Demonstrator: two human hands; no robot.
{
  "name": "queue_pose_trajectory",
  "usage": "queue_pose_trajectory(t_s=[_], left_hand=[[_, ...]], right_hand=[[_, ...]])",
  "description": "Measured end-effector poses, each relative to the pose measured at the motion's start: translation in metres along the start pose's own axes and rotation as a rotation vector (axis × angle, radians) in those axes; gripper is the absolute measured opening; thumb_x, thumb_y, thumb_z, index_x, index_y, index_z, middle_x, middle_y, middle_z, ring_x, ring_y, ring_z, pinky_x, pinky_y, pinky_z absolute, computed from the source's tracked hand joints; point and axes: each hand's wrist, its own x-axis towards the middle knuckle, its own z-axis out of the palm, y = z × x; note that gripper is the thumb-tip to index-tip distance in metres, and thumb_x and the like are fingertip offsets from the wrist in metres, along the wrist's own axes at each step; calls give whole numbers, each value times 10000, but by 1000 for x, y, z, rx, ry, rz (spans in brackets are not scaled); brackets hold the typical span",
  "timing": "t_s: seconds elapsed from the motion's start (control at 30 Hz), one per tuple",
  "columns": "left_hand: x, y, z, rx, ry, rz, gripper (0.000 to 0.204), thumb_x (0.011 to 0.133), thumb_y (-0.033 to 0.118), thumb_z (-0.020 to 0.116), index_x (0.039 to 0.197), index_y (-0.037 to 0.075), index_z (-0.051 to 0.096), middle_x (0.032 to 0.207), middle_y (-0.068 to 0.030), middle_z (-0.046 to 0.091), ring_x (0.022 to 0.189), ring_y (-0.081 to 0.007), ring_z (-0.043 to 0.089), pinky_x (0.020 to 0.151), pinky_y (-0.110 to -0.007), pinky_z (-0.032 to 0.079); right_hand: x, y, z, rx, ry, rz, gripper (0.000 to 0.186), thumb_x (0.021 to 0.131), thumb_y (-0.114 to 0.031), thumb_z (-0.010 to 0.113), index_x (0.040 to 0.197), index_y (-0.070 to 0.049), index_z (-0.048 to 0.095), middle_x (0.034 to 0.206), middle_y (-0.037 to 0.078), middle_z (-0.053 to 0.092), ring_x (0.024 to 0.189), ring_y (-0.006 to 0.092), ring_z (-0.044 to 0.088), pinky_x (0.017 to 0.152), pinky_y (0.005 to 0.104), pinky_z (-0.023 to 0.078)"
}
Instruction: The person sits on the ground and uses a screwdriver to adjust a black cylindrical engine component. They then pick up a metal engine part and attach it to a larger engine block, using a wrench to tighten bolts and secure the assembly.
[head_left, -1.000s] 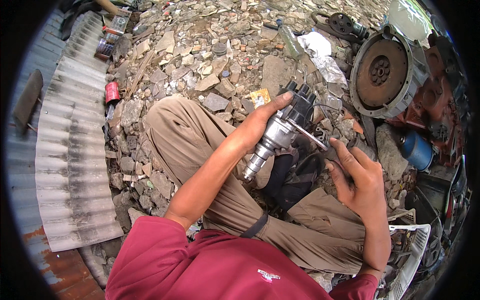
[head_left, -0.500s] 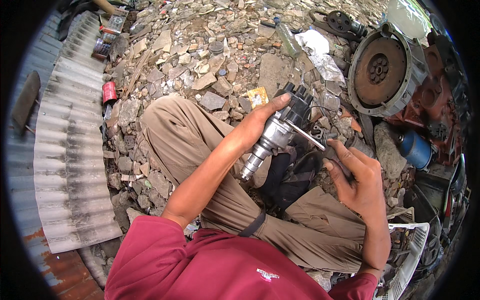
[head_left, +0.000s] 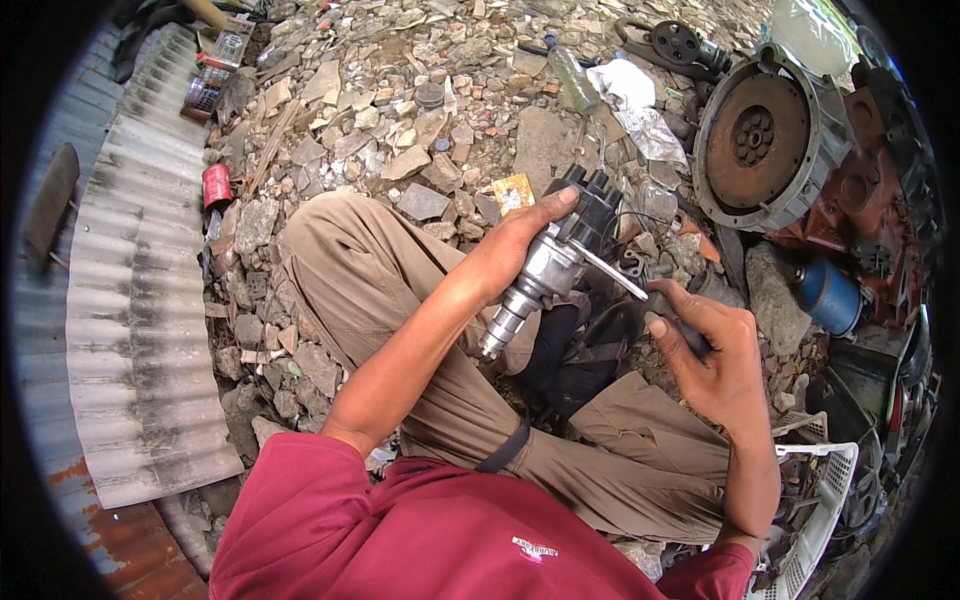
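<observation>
Over the crossed legs in brown trousers (head_left: pixel 360 260): metal distributor with black cap (head_left: pixel 545 270), held off the ground, tilted, cap end up and to the right, bare shaft end down-left. Left hand (head_left: pixel 512 243) clamped on it, thumb along the cap's side; other fingers hidden behind. Right hand (head_left: pixel 722 365) pinching dark handle of a screwdriver (head_left: pixel 612 272) between thumb and index; can't tell how the rest are curled. Blade end meets the body just below the cap, exact contact unclear. White plastic crate (head_left: pixel 846 485) by the right forearm. Further out: blue cylinder (head_left: pixel 832 300), then rusty round flywheel (head_left: pixel 733 142) in a grey housing. White cloth (head_left: pixel 640 105) beside a clear bottle (head_left: pixel 572 80) on the rubble (head_left: pixel 410 160).
</observation>
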Motion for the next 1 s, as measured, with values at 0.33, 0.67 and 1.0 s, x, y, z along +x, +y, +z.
queue_pose_trajectory(t_s=[0.33, 0.67, 1.0], left_hand=[[0, 1, -1, 16, 9, 32, 600, 992, 555, 472, 1124, 4, 670, 800, -89, 709, 566, -125, 663, 456, -241, 528], [5, -7, -3, 30, 8, 53, 586, 1001, 545, 460, 1133, 12, 665, 790, -76, 704, 542, -121, 650, 443, -240, 520], [4, -4, -6, 86, 4, 98, 558, 1014, 501, 466, 1149, -7, 654, 812, -87, 704, 638, -114, 668, 556, -241, 542]], right_hand=[[0, -1, 3, 66, 17, 38, 295, 880, -74, 721, 1108, 105, 667, 690, 204, 603, 542, 191, 571, 557, 307, 452], [-1, 1, 1, 112, -41, 178, 336, 902, -130, 714, 1146, 95, 663, 584, 107, 475, 578, 62, 430, 520, 273, 391], [0, 8, -1, 240, -88, 243, 388, 939, -179, 697, 1174, 124, 637, 654, 43, 526, 699, 50, 461, 605, 258, 440]])
